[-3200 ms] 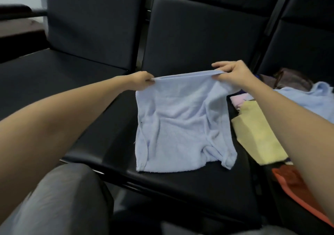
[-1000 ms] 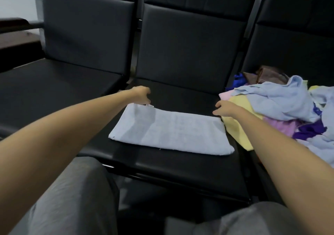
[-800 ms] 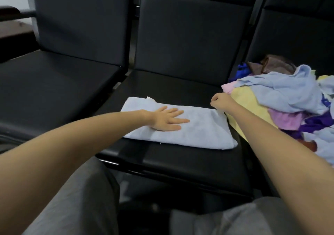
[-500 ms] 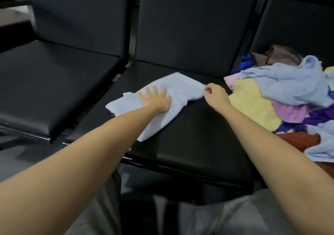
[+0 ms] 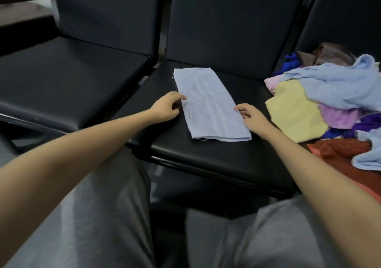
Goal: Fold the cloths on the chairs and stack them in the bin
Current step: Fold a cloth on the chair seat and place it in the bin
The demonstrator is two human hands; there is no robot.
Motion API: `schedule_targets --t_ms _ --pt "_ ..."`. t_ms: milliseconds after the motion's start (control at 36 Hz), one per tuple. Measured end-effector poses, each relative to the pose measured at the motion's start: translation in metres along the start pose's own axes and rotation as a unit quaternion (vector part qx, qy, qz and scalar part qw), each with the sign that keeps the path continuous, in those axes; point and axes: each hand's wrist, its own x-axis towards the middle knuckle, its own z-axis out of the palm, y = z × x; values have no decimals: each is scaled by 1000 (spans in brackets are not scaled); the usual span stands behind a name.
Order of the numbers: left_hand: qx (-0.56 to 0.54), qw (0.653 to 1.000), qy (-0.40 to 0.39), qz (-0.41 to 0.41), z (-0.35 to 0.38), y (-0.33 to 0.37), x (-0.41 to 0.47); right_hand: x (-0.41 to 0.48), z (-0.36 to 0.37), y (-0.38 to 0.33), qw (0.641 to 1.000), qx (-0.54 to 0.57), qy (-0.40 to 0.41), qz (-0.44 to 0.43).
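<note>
Folded blue cloth [image 5: 208, 104] flat on the middle seat [image 5: 206, 158]. The left hand [image 5: 165, 108] and right hand [image 5: 250, 116] are at its side edges, fingers curled (pinching or only touching, can't tell).

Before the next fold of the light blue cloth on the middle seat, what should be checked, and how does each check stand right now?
1. The light blue cloth lies flat as a folded strip on the middle seat: ok.
2. The left hand and right hand are at its opposite long edges: ok.
3. Fingers actually pinching those edges: cannot tell.
4. The strip lies apart from the pile of cloths on the right seat: ok.
5. The bin is ready for stacking: cannot tell, not in view.
</note>
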Motion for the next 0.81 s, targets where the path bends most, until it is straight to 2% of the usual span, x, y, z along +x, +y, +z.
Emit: schedule_targets --t_ms 56,111,167,222,278,333,389,472,556,611,667,750,806 --pt "-21 999 -37 33 4 -4 -11 -7 -2 3 999 33 -20 11" --pt "-41 996 -76 32 6 2 -16 -13 -7 3 997 15 -75 0" --pt "2 995 -84 50 10 12 -20 -19 -15 -3 985 -55 -159 -24" --pt "59 993 -83 66 17 21 -23 -24 -16 -7 974 -106 -199 -37" --pt "79 989 -71 99 24 22 -24 -26 -10 -12 975 -121 -184 -31" --pt "71 987 -50 139 26 23 -24 -26 -3 -14 983 -120 -134 -47" --pt "43 988 -43 142 23 28 -27 -26 1 -15 987 -118 -91 -67" --pt "-91 987 -58 121 14 33 -29 -25 -2 -19 987 -127 -68 -73" --pt "-192 973 -98 80 1 36 -35 -27 -10 -23 991 -26 -127 -37" --pt "-214 965 -135 70 -8 38 -39 -33 -18 -27 980 27 -195 -17" --pt "-235 948 -206 57 -15 41 -42 -36 -25 -31 964 34 -262 -15" --pt "-243 903 -351 57 -28 43 -43 -34 -35 -33 929 59 -366 6" --pt "-251 870 -421 48 -34 45 -42 -31 -40 -36 902 52 -428 13"
